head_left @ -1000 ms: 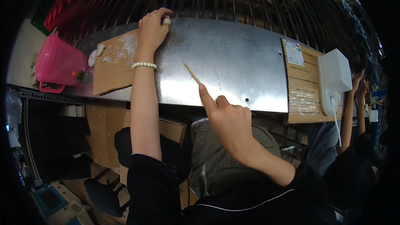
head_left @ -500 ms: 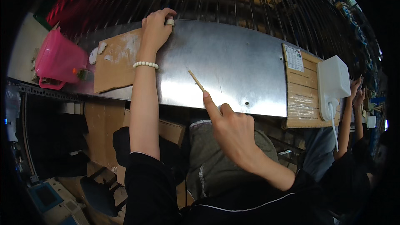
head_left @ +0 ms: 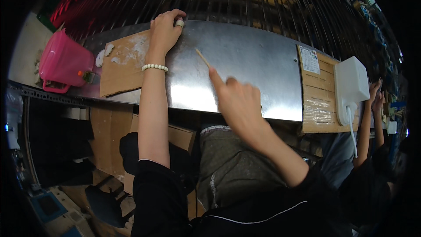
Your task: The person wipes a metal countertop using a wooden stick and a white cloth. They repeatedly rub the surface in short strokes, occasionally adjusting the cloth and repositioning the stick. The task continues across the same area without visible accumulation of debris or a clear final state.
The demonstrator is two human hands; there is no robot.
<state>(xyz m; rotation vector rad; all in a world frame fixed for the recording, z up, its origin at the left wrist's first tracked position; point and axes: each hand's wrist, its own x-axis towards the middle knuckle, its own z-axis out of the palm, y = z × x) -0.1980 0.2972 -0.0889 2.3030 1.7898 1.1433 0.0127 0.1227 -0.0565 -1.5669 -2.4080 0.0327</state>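
Observation:
My right hand [head_left: 239,101] is closed on a thin wooden stick [head_left: 202,57], its index finger stretched along it. The stick's pale tip points up and left, over the shiny metal plate [head_left: 250,57]. At the plate's far edge, beside the metal rods, my left hand [head_left: 165,30] has its fingers curled. A small pale band [head_left: 179,23] shows at its thumb; what the fingertips hold, if anything, is hidden. A beaded bracelet circles that wrist. Under my left forearm lies a cardboard piece [head_left: 118,72] with white smears.
A pink plastic container [head_left: 63,63] stands at the left, with small white lumps [head_left: 100,58] nearby. Long metal rods [head_left: 228,0] run beyond the plate. At the right, a white plastic jug [head_left: 351,83] lies on cardboard [head_left: 318,101]. Another person's hands [head_left: 376,94] are beyond it.
My right hand has moved up and slightly left with the stick, whose tip is farther from me over the plate. My left hand has stayed nearly still.

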